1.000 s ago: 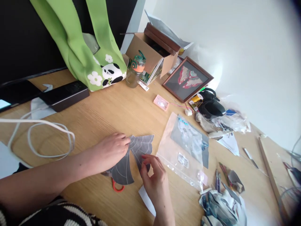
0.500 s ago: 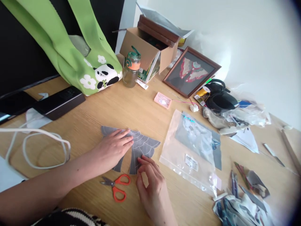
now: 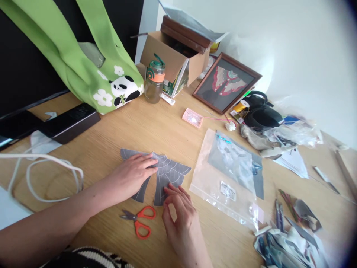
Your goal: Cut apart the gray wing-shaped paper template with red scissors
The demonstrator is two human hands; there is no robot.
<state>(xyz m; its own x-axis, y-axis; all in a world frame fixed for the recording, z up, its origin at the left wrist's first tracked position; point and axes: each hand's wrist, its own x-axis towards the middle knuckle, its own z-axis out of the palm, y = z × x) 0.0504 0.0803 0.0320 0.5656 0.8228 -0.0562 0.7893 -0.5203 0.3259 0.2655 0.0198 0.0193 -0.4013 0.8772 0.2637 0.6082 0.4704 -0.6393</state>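
Note:
A grey cut-out [image 3: 169,169] with white outlines, shaped like a garment or winged figure, lies flat on the wooden table; whether it is paper or cloth I cannot tell. Across its left half rests my left hand [image 3: 136,173], palm down with the fingers stretched out. My right hand [image 3: 180,216] touches the lower right part of the cut-out with its fingertips, the fingers bent and apart from the thumb. Neither hand grips anything. Small scissors [image 3: 141,219] with orange handles lie between my hands, close to the near edge of the cut-out, blades pointing left.
A clear plastic bag [image 3: 220,190] with grey material lies to the right. Behind are a pink tray [image 3: 193,118], a bottle [image 3: 154,83], a framed butterfly piece [image 3: 227,82] and a green panda bag [image 3: 111,82]. A white cable [image 3: 52,160] loops at left; a knife [image 3: 326,180] lies far right.
The camera view has shifted slightly. My left hand has moved a little on the cut-out, uncovering more of its lower left part; my right hand stays nearly the same.

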